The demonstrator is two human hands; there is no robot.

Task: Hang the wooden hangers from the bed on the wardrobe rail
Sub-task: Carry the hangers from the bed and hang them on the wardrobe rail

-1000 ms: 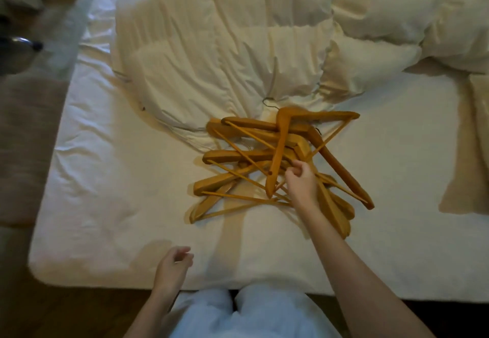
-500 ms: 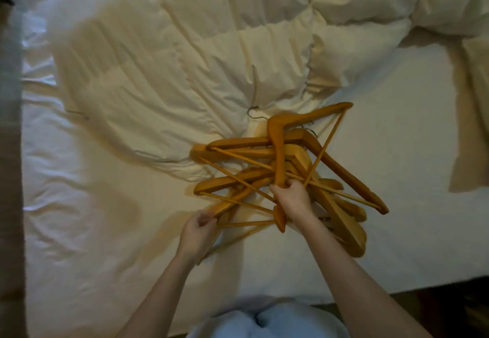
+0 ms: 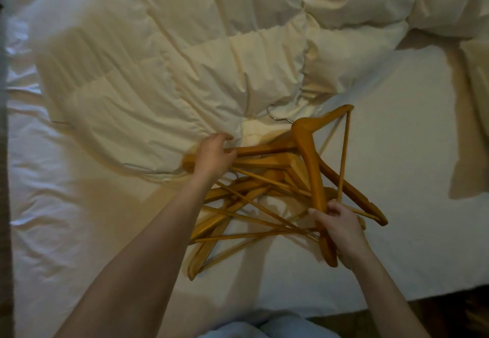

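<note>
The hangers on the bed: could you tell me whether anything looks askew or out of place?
The wooden hangers lie in a tangled heap against the rumpled duvet, arms and bars crossing at all angles. The right hand grips the top hanger, which lies across the pile; the left hand grips another's end.

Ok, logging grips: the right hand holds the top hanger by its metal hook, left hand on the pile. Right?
No: the head view shows the right hand gripping the top hanger by a wooden arm; its metal hook lies free. The left hand is on the pile.
</note>
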